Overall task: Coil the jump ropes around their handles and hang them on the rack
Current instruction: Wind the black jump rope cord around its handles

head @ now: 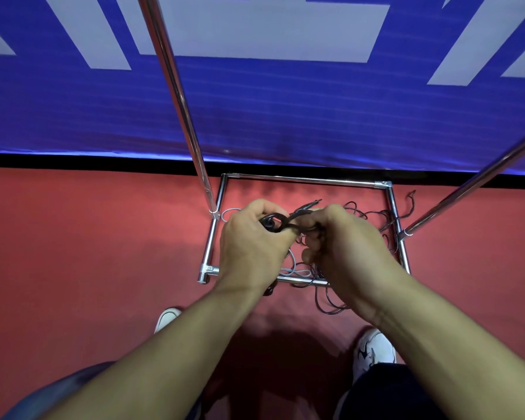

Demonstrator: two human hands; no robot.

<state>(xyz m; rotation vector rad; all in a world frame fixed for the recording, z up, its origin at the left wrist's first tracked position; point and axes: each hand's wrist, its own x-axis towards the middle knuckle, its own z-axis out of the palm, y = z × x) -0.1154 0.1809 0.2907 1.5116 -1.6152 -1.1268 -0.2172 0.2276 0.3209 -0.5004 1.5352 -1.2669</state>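
While we stand over the chrome rack (308, 179), whose square base frame lies on the red floor (73, 253), both our hands work just above that frame. Our left hand (252, 247) has its fingers curled round a black jump rope (275, 224), which shows as a small dark loop at the thumb side. Our right hand (343, 244) pinches the same black cord close beside it, fingers bent in tight, so neither hand is wide or idle. Whether a handle sits inside either fist we cannot tell; the fingers hide it.

Below our hands, inside the base frame and spilling over its near bar and right side, lies a loose tangle of thin dark cords (373, 216), with a pale grey cord (296, 272) among them near the front bar. A dark cord loop trails past the near bar toward our feet.

We judge the task to be at an early stage. The rope in hand looks only partly coiled, with a few turns at most. Nothing hangs on the two upright poles (176, 95) that rise from the frame, as far as we can see, though the top of the rack is out of view. The heap on the floor still needs untangling, coiling and hanging, one rope at a time.
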